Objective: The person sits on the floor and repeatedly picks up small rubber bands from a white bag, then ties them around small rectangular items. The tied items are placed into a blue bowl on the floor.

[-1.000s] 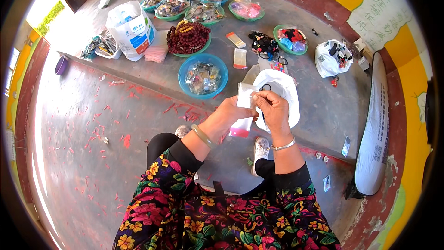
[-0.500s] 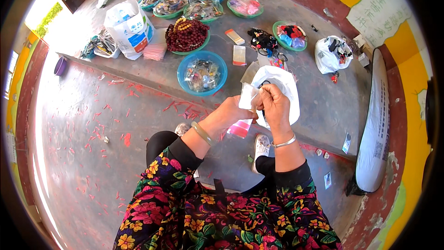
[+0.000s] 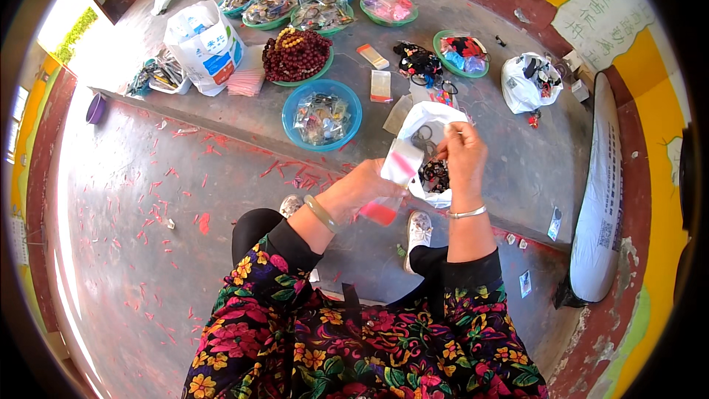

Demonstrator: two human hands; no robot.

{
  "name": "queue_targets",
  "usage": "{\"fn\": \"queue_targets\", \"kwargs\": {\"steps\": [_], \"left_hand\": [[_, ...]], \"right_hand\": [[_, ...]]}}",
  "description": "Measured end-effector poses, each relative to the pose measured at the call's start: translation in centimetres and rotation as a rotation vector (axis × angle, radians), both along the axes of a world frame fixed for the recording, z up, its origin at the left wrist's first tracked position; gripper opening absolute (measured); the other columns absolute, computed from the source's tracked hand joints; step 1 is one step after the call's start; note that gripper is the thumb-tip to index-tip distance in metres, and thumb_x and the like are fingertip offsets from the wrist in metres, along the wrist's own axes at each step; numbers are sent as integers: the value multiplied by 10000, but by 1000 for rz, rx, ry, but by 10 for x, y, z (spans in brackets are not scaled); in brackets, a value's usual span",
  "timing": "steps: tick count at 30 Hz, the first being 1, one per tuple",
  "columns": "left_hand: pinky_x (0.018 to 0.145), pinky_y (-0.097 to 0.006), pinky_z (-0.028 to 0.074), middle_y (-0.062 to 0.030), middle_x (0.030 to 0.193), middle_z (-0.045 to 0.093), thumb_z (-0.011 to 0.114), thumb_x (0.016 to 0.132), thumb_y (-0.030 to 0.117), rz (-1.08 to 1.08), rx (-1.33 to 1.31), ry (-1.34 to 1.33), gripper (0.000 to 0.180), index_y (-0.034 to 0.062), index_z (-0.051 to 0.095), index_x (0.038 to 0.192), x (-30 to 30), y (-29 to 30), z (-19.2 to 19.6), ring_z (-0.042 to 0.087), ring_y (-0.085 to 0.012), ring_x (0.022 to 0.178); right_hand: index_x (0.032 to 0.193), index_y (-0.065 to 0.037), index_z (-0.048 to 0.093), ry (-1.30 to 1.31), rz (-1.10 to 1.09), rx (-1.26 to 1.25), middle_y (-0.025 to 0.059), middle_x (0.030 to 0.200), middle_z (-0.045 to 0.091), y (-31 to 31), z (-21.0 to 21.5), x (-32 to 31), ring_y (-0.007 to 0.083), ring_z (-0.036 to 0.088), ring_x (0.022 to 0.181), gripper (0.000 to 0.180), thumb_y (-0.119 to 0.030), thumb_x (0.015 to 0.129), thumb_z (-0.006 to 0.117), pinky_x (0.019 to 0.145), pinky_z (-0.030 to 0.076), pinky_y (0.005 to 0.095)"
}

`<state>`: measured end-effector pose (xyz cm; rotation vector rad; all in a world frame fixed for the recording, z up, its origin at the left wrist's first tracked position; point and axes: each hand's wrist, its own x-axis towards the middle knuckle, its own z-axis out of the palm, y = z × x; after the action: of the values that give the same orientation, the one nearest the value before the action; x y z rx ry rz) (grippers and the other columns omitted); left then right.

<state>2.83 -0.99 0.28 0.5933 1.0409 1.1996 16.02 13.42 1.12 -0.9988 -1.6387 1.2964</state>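
Note:
My left hand [image 3: 363,186] is closed around clear plastic packets [image 3: 401,168] with white and pink-red panels; one end hangs below the fingers. Beside it stands an open white plastic bag [image 3: 430,112]. Several dark, beaded-looking items [image 3: 436,176] lie inside, along with a few grey-black rings [image 3: 425,134]. Over the bag's right rim is my right hand [image 3: 464,157], its fingertips pinched together. What they hold, if anything, is too small to make out. The packets overlap the bag's left side, hiding part of its opening.
Ahead sit a blue basin [image 3: 286,120] of small packaged goods, dark red bead strings [image 3: 299,59] and several filled basins. Two small boxes [image 3: 380,86] lie nearby. A filled white bag [image 3: 521,92] and a long grey-white sack [image 3: 597,199] are at right. A raised floor edge [image 3: 244,140] crosses the room.
My right hand has moved right, away from the packet near my left hand, to the bag's far rim. The packets have turned, showing more pink, and the bag's contents are more exposed.

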Motion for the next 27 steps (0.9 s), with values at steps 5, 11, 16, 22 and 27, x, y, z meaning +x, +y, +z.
{"fn": "queue_targets", "kwargs": {"steps": [5, 11, 16, 22, 27], "left_hand": [[716, -341, 511, -122, 921, 618, 607, 762, -9, 81, -15, 105, 273, -25, 532, 1024, 0, 1, -35, 632, -213, 817], [719, -364, 497, -96, 896, 595, 546, 782, -24, 214, -347, -121, 238, -28, 533, 1019, 2, 2, -141, 609, -214, 810], [718, -387, 496, -116, 917, 584, 558, 776, -30, 368, -455, -29, 265, -35, 528, 1039, -1, 15, -220, 601, -246, 822], [690, -387, 497, -103, 916, 595, 526, 817, 12, 308, -118, -53, 272, 7, 519, 1089, -26, 71, -204, 610, -241, 823], [558, -303, 438, -66, 762, 579, 545, 839, 142, 149, -266, 675, 190, 64, 567, 1011, -87, 53, -265, 566, -157, 680]], "right_hand": [[803, -24, 594, 183, -149, -129, 28, 586, 564, 13, 19, 14, 88, 506, 457, 137, -137, 873, 561, 443, 409, 211], [795, -33, 596, 236, -60, -211, 26, 590, 571, 12, 18, 12, 93, 511, 464, 130, -140, 865, 572, 452, 404, 213], [794, -33, 602, 266, -23, -258, 27, 586, 578, 13, 21, 14, 93, 513, 460, 128, -140, 859, 575, 451, 402, 212], [785, -42, 609, 263, -17, -285, 34, 588, 589, 19, 19, 25, 94, 522, 459, 128, -151, 849, 591, 450, 398, 210], [790, -48, 610, 288, 76, -378, 31, 590, 588, 4, 20, 8, 93, 523, 460, 134, -167, 848, 597, 447, 388, 200]]}}
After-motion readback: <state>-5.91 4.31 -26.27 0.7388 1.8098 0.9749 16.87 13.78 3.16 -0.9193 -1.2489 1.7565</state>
